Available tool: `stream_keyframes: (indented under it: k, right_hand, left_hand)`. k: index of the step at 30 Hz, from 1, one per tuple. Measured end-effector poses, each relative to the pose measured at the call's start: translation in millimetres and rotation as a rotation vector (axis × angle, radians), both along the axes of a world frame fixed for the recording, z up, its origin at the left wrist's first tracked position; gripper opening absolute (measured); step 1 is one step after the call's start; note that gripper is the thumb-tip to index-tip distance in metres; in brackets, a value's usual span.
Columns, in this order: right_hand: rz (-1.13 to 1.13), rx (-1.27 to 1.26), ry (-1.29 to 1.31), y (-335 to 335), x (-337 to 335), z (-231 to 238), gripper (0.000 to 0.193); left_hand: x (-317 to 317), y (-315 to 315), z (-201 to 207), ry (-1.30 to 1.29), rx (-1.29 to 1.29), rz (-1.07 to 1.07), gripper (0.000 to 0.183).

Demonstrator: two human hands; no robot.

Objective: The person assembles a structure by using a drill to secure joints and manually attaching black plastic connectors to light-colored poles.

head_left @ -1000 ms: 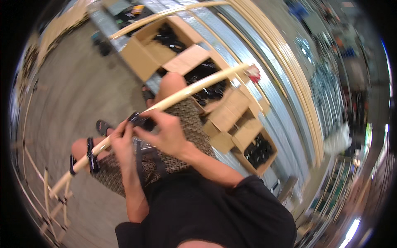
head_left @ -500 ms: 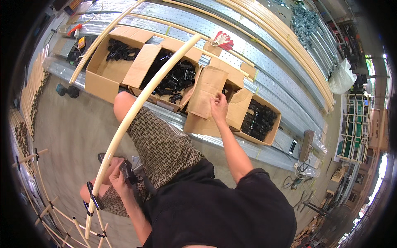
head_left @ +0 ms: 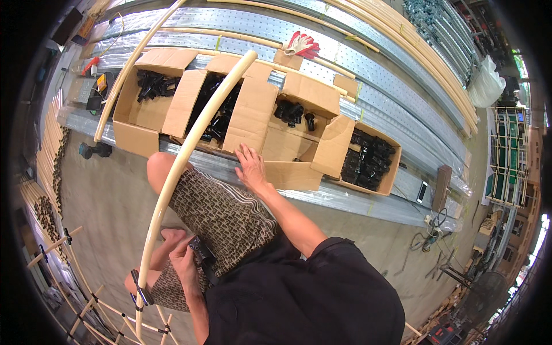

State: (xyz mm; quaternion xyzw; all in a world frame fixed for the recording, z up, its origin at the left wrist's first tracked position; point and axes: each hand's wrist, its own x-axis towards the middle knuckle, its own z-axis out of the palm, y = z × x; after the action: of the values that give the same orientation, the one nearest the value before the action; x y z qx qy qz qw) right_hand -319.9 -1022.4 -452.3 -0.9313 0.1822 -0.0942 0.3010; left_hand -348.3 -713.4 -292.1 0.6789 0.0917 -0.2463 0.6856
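Note:
My left hand (head_left: pixel 184 261) is closed around a black pipe joint (head_left: pixel 202 250) beside my thigh. My right hand (head_left: pixel 251 167), fingers spread, touches the lower end of a raised cardboard flap (head_left: pixel 249 118) between two boxes. Right of that flap stands an open box (head_left: pixel 287 145) with a few black joints (head_left: pixel 289 112) at its far side. The box left of the flap holds a heap of black joints (head_left: pixel 217 127). Across my leg leans a long cream pipe (head_left: pixel 183 158), with a black joint (head_left: pixel 141 287) fitted near its lower end.
More black joints fill the far-left box (head_left: pixel 137 115) and the right box (head_left: pixel 393 167). The boxes stand on long perforated metal channels (head_left: pixel 230 26). Red-and-white gloves (head_left: pixel 302 45) and a phone (head_left: pixel 422 191) lie there. A cream pipe frame (head_left: pixel 80 310) stands at lower left.
My right hand has moved left and down from the box on the right. The flap has swung left, uncovering that box's inside. My left hand still holds the joint.

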Motion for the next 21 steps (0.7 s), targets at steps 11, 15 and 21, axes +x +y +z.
stream_keyframes:
  k: [11,15,21]
  right_hand:
    - [-0.207,0.156,-0.079,-95.5,-25.9,-49.7,0.015]
    - [-0.367,0.031,0.404,-158.7,-56.8,-80.6,0.026]
    - [-0.112,0.032,0.965,-215.7,-71.3,-160.7,0.032]
  left_hand:
    - [1.0,-1.5,1.0,0.034,0.04,0.033,0.021]
    - [-3.0,5.6,-8.3,0.021,0.056,0.067,0.023]
    - [-3.1,15.1,3.3,0.105,0.05,0.095,0.024]
